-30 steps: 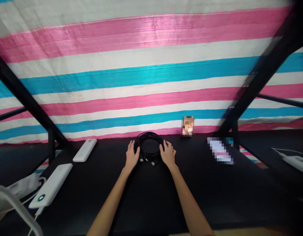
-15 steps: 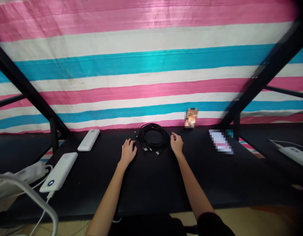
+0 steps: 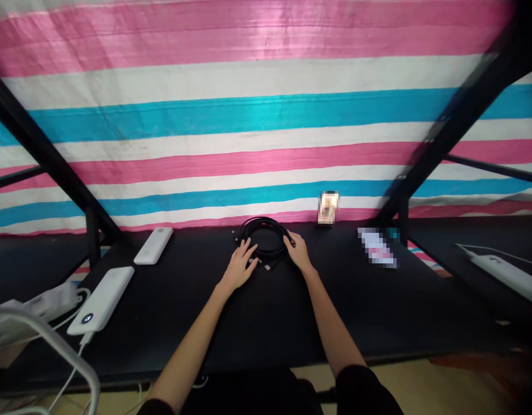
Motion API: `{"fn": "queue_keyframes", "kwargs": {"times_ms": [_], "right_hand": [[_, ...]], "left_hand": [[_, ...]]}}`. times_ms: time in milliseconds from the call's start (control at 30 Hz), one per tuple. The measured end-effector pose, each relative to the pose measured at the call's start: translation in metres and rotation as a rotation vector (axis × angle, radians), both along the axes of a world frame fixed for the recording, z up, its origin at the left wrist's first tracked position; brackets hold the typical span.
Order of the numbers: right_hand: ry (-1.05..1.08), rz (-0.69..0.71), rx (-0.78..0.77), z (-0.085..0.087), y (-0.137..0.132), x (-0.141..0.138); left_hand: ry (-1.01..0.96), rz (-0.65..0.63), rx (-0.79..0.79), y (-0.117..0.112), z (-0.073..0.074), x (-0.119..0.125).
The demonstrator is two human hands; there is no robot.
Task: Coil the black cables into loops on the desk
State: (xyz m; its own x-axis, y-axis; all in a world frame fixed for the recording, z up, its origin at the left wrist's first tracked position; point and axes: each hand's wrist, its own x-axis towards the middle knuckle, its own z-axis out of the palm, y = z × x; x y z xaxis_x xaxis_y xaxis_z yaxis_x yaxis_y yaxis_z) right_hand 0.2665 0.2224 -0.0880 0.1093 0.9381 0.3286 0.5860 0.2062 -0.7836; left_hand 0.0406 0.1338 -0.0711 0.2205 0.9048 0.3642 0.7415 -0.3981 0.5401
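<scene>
A coil of black cable (image 3: pixel 272 253) lies on the black tabletop in front of me, with several connector ends poking out along its left and lower sides. My left hand (image 3: pixel 241 266) is at the coil's lower left, fingers stretched and spread, the fingertips over its edge and some connectors. On the opposite side, my right hand (image 3: pixel 297 251) has its thumb on the inner side and its fingers around the outer right part of the coil. A loose connector (image 3: pixel 267 267) shows between the hands, just below the coil.
Two white power banks (image 3: pixel 153 246) lie at the left, the nearer one plugged into a cable. A white power strip (image 3: pixel 53 301) is beside them. A pixelated upright object (image 3: pixel 328 208) and a pixelated flat one (image 3: pixel 378 248) stand right of the coil. Another white power bank (image 3: pixel 508 274) is far right.
Both hands have moved inward to the coil: the left reached forward and right onto its edge, the right closed around its right side. The view has turned slightly right.
</scene>
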Motion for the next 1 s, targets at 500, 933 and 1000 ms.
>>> {"fn": "queue_keyframes", "kwargs": {"times_ms": [500, 933, 1000], "right_hand": [[-0.175, -0.167, -0.217, 0.012, -0.015, 0.01], [-0.232, -0.163, -0.183, 0.013, -0.029, -0.014], [-0.226, -0.116, -0.154, 0.012, -0.031, -0.017]], "left_hand": [[-0.126, 0.386, -0.031, 0.007, -0.009, -0.027], [-0.028, 0.142, 0.134, -0.027, 0.015, 0.009], [0.001, 0.101, 0.142, -0.029, 0.015, 0.014]]}}
